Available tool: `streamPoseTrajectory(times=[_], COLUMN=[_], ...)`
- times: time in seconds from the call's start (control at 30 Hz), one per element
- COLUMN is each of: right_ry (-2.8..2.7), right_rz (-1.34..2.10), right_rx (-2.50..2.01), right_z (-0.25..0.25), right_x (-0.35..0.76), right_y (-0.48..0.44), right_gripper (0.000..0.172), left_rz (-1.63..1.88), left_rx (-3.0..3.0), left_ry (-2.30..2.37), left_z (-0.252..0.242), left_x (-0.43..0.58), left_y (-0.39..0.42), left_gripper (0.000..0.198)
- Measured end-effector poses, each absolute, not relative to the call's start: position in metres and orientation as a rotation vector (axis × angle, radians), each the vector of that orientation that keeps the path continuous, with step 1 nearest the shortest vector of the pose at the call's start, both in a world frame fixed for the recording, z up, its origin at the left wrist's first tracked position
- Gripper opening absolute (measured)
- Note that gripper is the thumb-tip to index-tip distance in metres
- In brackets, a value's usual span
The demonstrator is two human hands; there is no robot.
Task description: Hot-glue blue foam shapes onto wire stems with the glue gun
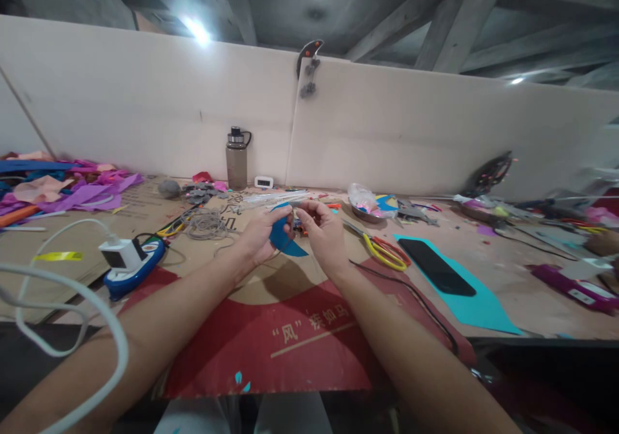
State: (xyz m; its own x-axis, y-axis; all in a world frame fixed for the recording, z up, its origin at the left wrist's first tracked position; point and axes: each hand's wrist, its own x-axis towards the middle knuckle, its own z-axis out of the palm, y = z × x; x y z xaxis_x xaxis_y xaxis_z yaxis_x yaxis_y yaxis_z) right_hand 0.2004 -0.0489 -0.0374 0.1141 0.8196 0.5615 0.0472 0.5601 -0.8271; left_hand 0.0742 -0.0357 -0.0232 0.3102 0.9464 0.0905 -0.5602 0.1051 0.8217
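Over the cardboard, my left hand [261, 235] grips a blue crescent-shaped piece [286, 235] that looks like felt or stiff paper. Its pointed lower end sticks out below my fingers. My right hand [323, 229] is pinched close to the crescent's upper edge, fingertips almost meeting those of my left. What lies between the right fingertips is too small to make out. Small dark and orange bits show just behind the hands. To the right of my right hand lie scissors [382, 247] with yellow and red handles.
A black phone [438, 266] rests on a turquoise sheet [488, 305]. Left are a blue power strip [135, 269], white cables and grey string [207, 224]. A bottle [236, 163] and a plastic-lined bowl [370, 211] stand at the back, before a white partition [145, 111].
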Motion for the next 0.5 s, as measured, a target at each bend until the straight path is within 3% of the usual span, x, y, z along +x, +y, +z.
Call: streamPoseTrajectory(times=[0.4,0.5], right_ry=[-1.393,-1.404], right_rz=[0.532,0.599], right_rx=[-0.853,-0.831], right_z=[-0.0370,-0.0364], right_x=[0.2062,0.2051], right_y=[-0.0480,-0.0471], right_gripper=[0.018,0.026], left_rz=[1.239,1.301], left_rx=[1.100,1.170], left_ry=[0.544,0.564], left_z=[-0.0295,-0.0319], left_x=[0.0744,0.0733], left_y=[-0.0355,-0.0335], left_gripper=[0.021,0.022])
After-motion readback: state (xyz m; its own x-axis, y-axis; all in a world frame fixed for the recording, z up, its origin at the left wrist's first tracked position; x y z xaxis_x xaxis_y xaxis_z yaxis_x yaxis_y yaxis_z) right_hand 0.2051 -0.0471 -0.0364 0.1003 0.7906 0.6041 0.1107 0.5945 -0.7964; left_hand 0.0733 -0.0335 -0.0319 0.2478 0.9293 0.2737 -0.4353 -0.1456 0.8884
